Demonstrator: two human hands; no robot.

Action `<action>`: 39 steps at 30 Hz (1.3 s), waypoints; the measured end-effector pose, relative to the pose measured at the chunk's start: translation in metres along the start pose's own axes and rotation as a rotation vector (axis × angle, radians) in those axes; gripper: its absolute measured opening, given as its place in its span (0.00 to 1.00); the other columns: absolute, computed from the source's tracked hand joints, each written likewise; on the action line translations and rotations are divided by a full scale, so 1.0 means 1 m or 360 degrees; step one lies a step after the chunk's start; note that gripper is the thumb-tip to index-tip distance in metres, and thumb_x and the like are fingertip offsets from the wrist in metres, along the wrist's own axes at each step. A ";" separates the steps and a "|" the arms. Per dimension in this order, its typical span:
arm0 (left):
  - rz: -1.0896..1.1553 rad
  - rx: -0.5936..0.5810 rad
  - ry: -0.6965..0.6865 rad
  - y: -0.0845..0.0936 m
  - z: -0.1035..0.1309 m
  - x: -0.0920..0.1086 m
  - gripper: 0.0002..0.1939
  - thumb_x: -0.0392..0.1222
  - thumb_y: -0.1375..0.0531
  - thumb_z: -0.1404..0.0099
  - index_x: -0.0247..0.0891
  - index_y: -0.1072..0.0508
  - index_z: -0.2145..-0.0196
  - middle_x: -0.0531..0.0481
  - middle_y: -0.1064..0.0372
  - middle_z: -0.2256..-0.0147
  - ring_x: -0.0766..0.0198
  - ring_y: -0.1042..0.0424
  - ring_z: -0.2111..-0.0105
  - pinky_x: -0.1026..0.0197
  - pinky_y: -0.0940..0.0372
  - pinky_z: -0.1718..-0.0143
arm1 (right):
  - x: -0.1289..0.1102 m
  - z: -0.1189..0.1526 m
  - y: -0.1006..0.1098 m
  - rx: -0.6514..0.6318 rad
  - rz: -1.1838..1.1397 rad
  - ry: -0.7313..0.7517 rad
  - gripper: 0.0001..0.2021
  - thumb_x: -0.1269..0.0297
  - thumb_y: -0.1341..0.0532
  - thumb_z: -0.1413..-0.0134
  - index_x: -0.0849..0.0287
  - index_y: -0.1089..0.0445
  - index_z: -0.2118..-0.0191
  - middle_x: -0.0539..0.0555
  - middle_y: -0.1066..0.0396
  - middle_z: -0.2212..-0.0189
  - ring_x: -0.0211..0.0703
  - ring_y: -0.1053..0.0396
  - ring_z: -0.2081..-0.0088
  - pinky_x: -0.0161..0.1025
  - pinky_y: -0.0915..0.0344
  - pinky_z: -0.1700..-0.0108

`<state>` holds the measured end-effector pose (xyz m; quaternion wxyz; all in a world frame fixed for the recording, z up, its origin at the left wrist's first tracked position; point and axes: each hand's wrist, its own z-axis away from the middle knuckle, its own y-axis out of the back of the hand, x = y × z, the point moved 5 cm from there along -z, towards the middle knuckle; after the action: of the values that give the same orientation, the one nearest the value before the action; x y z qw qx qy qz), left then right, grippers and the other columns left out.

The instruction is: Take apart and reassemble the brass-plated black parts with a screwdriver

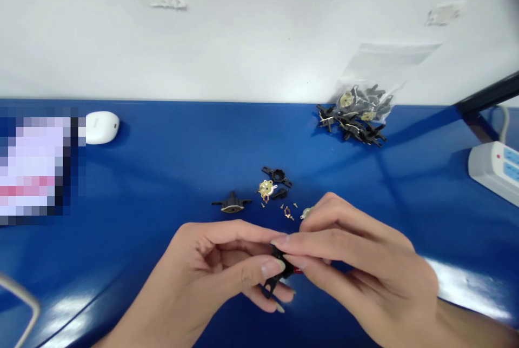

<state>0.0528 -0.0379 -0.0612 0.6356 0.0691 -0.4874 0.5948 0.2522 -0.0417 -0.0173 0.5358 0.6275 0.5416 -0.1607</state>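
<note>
Near the front of the blue table, my left hand (227, 267) grips a small black plastic part (272, 283) with a slotted tab, between thumb and fingers. My right hand (360, 261) is closed at the other end of the same part, its thumb and index fingertip pressed against it. A bit of something red (298, 270) shows under the right fingers; its kind is hidden. Just beyond the hands lie a black bracket (279, 176), a brass disc (266, 188), a copper ring (287, 212) and several tiny screws (295, 205). An assembled black piece (232, 203) stands left of them.
At the back right, several black pieces (352, 126) lie by and in a clear plastic bag (373, 102). A white power strip (492, 169) sits at the right edge. A white case (102, 127) and a blurred-out screen (36, 164) are at left.
</note>
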 end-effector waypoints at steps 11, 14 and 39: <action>0.0037 -0.0048 0.0033 -0.003 -0.003 0.003 0.09 0.47 0.28 0.19 0.41 0.07 0.53 0.47 0.09 0.62 0.57 0.08 0.63 0.63 0.14 0.60 | 0.000 0.000 0.002 0.0028 -0.0003 -0.0013 0.13 0.80 0.31 0.29 0.60 0.14 0.47 0.54 0.19 0.61 0.38 0.22 0.63 0.37 0.21 0.64; 0.0027 -0.0062 0.0039 -0.002 -0.001 0.002 0.10 0.48 0.28 0.19 0.40 0.08 0.53 0.47 0.10 0.62 0.57 0.09 0.64 0.63 0.14 0.60 | 0.000 0.000 0.002 0.0035 -0.0015 -0.0009 0.13 0.79 0.31 0.29 0.60 0.14 0.46 0.55 0.19 0.61 0.38 0.22 0.63 0.38 0.20 0.64; 0.0145 -0.0156 0.0082 -0.004 -0.002 0.000 0.09 0.46 0.28 0.19 0.38 0.11 0.54 0.47 0.10 0.65 0.63 0.10 0.66 0.67 0.17 0.59 | -0.006 -0.003 0.004 0.0049 -0.0043 0.0063 0.17 0.84 0.31 0.32 0.59 0.13 0.46 0.53 0.20 0.63 0.39 0.25 0.65 0.39 0.24 0.67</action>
<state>0.0567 -0.0374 -0.0601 0.6228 0.0004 -0.5020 0.6001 0.2522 -0.0413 -0.0095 0.5131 0.6313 0.5580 -0.1639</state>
